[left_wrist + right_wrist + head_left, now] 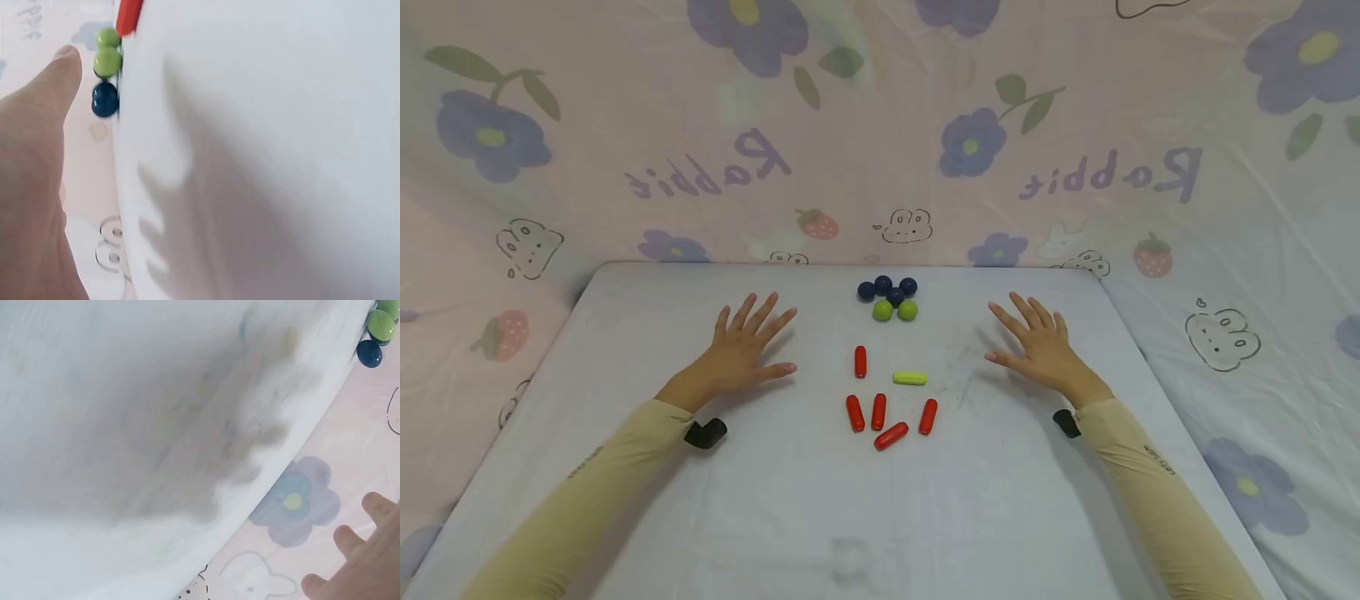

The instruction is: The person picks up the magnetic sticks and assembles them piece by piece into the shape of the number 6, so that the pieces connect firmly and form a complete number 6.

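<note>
My left hand hovers over the left half of the table with its fingers spread, holding nothing. Over the right half, my right hand is spread in the same way and also holds nothing. Between the hands lie several red rounded sticks and one yellow-green stick. Behind them sit two green balls and several dark blue balls in a cluster. The left wrist view shows a red stick and the green balls beyond the thumb.
The white table ends at the back against a curtain printed with flowers and rabbits. Each wrist carries a black strap-like piece, one at the left cuff and one at the right cuff. Hand shadows fall on the table.
</note>
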A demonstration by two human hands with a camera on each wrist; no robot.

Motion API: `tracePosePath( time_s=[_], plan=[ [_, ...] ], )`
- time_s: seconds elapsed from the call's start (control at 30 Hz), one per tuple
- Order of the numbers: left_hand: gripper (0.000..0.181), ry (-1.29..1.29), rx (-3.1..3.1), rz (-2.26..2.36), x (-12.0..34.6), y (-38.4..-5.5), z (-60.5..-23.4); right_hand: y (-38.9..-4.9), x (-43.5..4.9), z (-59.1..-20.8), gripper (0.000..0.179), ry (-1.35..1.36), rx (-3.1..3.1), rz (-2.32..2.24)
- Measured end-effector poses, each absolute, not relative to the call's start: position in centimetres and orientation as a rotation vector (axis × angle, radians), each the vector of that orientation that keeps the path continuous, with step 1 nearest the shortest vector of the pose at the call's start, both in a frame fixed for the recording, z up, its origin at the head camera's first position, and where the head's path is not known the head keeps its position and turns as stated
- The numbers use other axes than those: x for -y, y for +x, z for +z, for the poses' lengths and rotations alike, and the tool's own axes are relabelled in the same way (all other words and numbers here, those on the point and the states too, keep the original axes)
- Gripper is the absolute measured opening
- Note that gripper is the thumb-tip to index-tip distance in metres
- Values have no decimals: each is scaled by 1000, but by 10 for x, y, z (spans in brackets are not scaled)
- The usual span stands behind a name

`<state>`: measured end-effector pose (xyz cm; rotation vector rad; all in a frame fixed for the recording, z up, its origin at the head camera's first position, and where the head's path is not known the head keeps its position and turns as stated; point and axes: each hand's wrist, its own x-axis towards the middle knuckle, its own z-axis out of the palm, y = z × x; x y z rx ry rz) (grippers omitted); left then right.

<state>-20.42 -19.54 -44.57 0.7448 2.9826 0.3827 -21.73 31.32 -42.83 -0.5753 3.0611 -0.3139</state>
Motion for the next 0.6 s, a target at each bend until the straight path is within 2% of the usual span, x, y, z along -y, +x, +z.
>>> tracePosePath(
  time_s=[0.33,0.6],
  plan=[
    [81,980,-2940,548,128,-195,-433,-219,-304,-426,83,-678,-3065,-577],
    [64,1225,-2833,475,70,-180,-435,-224,-287,-422,67,-659,-3005,-811]
  ],
)
